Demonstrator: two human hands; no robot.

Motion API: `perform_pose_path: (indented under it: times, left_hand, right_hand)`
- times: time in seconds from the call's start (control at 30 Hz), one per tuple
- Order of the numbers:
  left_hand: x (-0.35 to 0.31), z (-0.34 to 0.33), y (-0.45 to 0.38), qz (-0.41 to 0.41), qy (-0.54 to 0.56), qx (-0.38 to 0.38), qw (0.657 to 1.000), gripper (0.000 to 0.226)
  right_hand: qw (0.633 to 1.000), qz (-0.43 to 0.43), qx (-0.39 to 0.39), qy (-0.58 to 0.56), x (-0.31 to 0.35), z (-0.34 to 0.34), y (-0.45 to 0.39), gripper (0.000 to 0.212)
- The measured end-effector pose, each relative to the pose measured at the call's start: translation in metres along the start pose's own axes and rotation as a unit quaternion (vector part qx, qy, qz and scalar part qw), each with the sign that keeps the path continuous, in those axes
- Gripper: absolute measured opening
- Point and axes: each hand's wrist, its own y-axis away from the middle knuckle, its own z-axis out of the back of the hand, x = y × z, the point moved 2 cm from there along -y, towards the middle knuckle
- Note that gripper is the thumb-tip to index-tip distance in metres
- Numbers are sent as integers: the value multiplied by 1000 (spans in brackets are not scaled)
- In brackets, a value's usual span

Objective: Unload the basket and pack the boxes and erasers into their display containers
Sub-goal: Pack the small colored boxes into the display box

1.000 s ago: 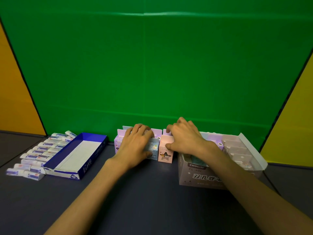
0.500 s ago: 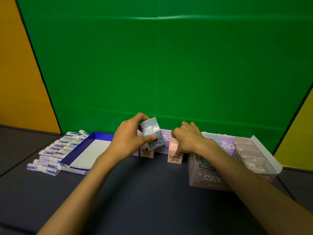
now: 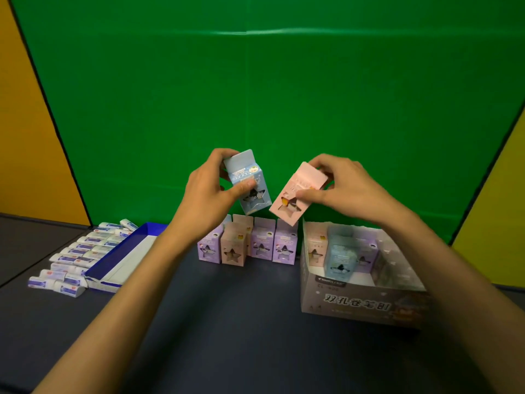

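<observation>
My left hand [image 3: 208,194] grips a light blue box [image 3: 250,183] held up above the table, tilted. My right hand [image 3: 338,189] pinches a pink box [image 3: 295,200] beside it, also tilted, near the blue one. Below them several small purple and pink boxes [image 3: 260,245] stand in a cluster on the dark table. To the right sits the open cardboard display container [image 3: 358,304] with several boxes standing inside. At the left lies a blue display tray [image 3: 127,251], its white floor bare, and beside it several white erasers [image 3: 82,251] in rows.
A green backdrop [image 3: 255,109] rises right behind the boxes, with yellow panels at both sides. The dark table [image 3: 227,322] stretches toward me between my forearms. No basket is in view.
Both hands have risen off the table, the left with the blue box and the right with a pink box picked from the cluster. The view has shifted slightly.
</observation>
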Motion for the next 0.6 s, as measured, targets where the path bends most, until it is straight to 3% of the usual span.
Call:
perform_pose_path:
  times: [0.27, 0.6]
  left_hand:
    - [-21, -40, -6, -29, 1, 31, 999, 43]
    - [-33, -57, -2, -42, -18, 57, 997, 44]
  right_hand:
    - [998, -61, -10, 4, -55, 24, 24, 38]
    - [995, -74, 64, 25, -85, 0, 29, 41]
